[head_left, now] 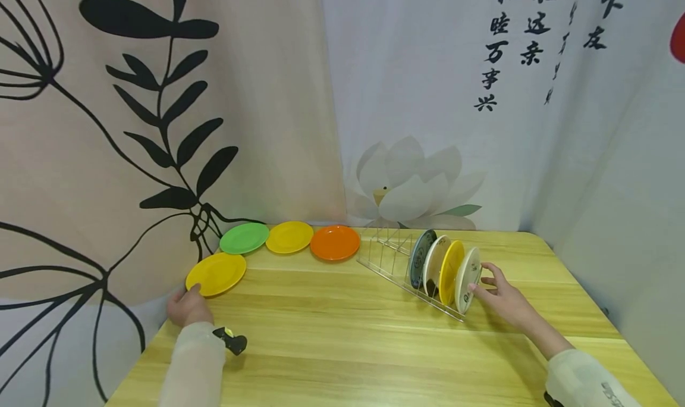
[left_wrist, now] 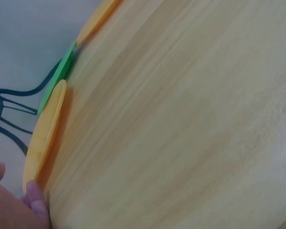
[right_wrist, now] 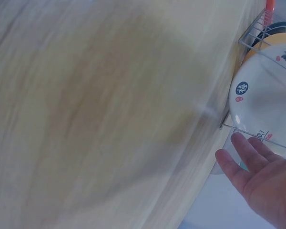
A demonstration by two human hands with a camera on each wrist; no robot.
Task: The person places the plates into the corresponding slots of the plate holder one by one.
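Note:
At the table's left edge my left hand [head_left: 188,307] pinches the near rim of a yellow plate [head_left: 216,274], thumb on top; its other fingers are mostly hidden. The left wrist view shows that thumb [left_wrist: 36,200] against the rim of the same plate [left_wrist: 44,138]. On the right, my right hand [head_left: 505,297] is at the outer side of a white patterned plate [head_left: 468,279] standing in a wire dish rack [head_left: 398,283]. Its fingers [right_wrist: 250,157] are extended and spread close to the plate's edge in the right wrist view.
A green plate [head_left: 244,238], another yellow plate [head_left: 289,237] and an orange plate [head_left: 335,243] lie along the table's back edge. Also upright in the rack are a dark blue plate [head_left: 423,258], a cream plate [head_left: 436,264] and a yellow one [head_left: 451,273]. Printed curtains [head_left: 278,97] hang behind.

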